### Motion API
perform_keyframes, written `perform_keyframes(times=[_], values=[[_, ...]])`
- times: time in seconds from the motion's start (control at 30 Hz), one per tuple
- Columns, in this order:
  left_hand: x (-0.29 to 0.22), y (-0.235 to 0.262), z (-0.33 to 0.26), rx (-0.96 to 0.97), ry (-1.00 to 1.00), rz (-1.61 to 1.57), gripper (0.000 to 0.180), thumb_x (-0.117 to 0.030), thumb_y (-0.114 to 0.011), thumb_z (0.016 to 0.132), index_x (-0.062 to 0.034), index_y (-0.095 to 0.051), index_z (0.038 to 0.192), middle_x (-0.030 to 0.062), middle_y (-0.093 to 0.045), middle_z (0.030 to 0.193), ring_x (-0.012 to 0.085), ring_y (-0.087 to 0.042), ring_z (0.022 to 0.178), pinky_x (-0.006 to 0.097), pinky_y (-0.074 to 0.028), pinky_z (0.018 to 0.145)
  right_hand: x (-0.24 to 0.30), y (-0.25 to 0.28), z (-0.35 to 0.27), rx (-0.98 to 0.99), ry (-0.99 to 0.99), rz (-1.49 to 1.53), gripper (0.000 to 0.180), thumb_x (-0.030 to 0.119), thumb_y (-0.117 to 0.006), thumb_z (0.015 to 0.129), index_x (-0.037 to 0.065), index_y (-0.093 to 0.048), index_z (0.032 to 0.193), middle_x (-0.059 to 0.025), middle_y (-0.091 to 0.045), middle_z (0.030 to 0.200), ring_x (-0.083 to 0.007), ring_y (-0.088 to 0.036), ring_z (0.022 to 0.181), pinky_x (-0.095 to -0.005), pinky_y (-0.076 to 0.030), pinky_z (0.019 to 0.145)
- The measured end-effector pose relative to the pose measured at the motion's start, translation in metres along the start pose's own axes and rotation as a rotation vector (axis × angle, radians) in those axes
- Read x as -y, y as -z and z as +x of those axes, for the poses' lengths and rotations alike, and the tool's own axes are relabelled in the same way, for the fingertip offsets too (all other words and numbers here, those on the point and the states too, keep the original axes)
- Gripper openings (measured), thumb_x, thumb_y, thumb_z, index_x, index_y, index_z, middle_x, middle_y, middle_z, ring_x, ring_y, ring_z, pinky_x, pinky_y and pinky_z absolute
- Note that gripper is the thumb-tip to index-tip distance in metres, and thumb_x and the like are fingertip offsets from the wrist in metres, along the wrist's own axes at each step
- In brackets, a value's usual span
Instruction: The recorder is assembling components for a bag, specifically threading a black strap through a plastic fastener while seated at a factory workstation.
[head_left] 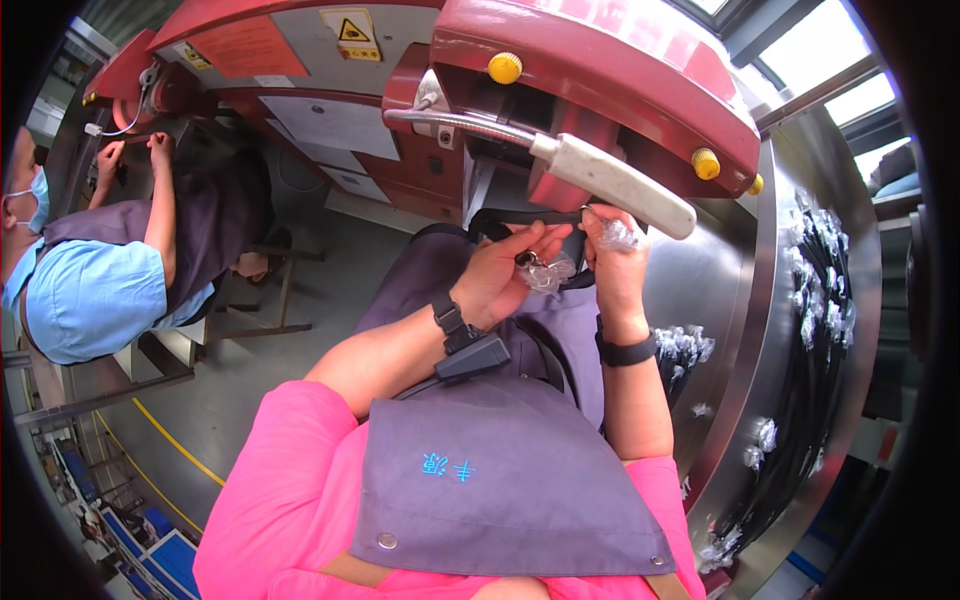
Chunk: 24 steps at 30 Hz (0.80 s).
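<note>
A thin black strap (535,216) stretches between my two hands, close under the red machine (590,75). My left hand (495,275) holds one part of it, palm turned up with the fingers bent. Beside those fingers hangs a bundle of clear plastic wrap (547,276) with a small dark shiny piece at it. My right hand (618,265) is closed on the strap's other part, its fingers near the machine's working spot. Another bit of clear plastic shows at the right fingers. The machine's lower parts and my hands hide some of the strap.
A white lamp-like arm (620,185) on a bendable metal tube hangs just above my right hand. On my right, a steel tray (760,330) holds many black straps (822,290) with plastic-wrapped ends. At left, a masked co-worker (95,270) sits at another red machine.
</note>
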<state>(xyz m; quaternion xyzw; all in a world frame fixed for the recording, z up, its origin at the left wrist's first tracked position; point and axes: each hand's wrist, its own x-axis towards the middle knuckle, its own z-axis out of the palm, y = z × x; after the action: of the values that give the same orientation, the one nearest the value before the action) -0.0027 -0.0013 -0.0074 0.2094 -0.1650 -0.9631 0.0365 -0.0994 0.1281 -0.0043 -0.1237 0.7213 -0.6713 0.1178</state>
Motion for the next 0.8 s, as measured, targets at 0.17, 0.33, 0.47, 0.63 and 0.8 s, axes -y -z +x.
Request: perform_keyframes(times=[0.17,0.33,0.47,0.63,0.8], values=[[0.003,-0.01,-0.001,-0.019,0.02,-0.031,0.02,-0.011,-0.058,0.095,0.0043,-0.059,0.106,0.0188,-0.064,0.113,0.0187,-0.064,0.101,0.029,-0.052,0.092,0.018,0.001,-0.005,-0.067,0.061,0.05,0.017,0.009,-0.073,0.084,0.003,-0.064,0.098,0.002,-0.06,0.073,-0.0037,-0.047,0.057,-0.0197,-0.037,0.05],[0.002,-0.017,-0.005,-0.028,0.076,-0.013,0.019,-0.01,-0.055,0.096,0.0054,-0.059,0.106,0.0199,-0.064,0.111,0.0211,-0.064,0.1,0.031,-0.052,0.093,0.028,0.01,-0.016,-0.068,0.372,-0.194,0.024,0.005,-0.074,0.081,0.001,-0.064,0.103,-0.0011,-0.061,0.082,-0.0083,-0.053,0.066,-0.0231,-0.044,0.059],[0.008,0.001,0.001,0.032,0.143,-0.03,0.018,-0.008,-0.055,0.094,0.0061,-0.058,0.104,0.0176,-0.064,0.102,0.0217,-0.064,0.097,0.031,-0.053,0.089,0.036,0.015,-0.034,0.038,0.472,-0.342,0.029,0.002,-0.076,0.077,0.0,-0.063,0.103,-0.0042,-0.061,0.082,-0.0139,-0.058,0.076,-0.0256,-0.047,0.072],[0.008,0.014,0.001,0.028,0.279,0.053,0.014,-0.006,-0.056,0.092,0.0057,-0.059,0.099,0.0156,-0.064,0.095,0.0225,-0.065,0.091,0.032,-0.054,0.083,0.042,0.021,-0.043,0.181,0.699,-0.481,0.031,-0.005,-0.076,0.07,0.002,-0.064,0.098,-0.0109,-0.062,0.08,-0.0245,-0.062,0.071,-0.0302,-0.049,0.062],[0.011,0.007,-0.006,0.016,0.386,0.194,0.012,-0.007,-0.059,0.091,0.0032,-0.059,0.097,0.0142,-0.065,0.093,0.0223,-0.066,0.086,0.034,-0.056,0.079,0.023,0.026,-0.042,0.076,0.524,-0.302,0.018,0.0,-0.073,0.078,0.002,-0.061,0.091,-0.0061,-0.061,0.076,-0.0166,-0.058,0.067,-0.028,-0.047,0.06]])
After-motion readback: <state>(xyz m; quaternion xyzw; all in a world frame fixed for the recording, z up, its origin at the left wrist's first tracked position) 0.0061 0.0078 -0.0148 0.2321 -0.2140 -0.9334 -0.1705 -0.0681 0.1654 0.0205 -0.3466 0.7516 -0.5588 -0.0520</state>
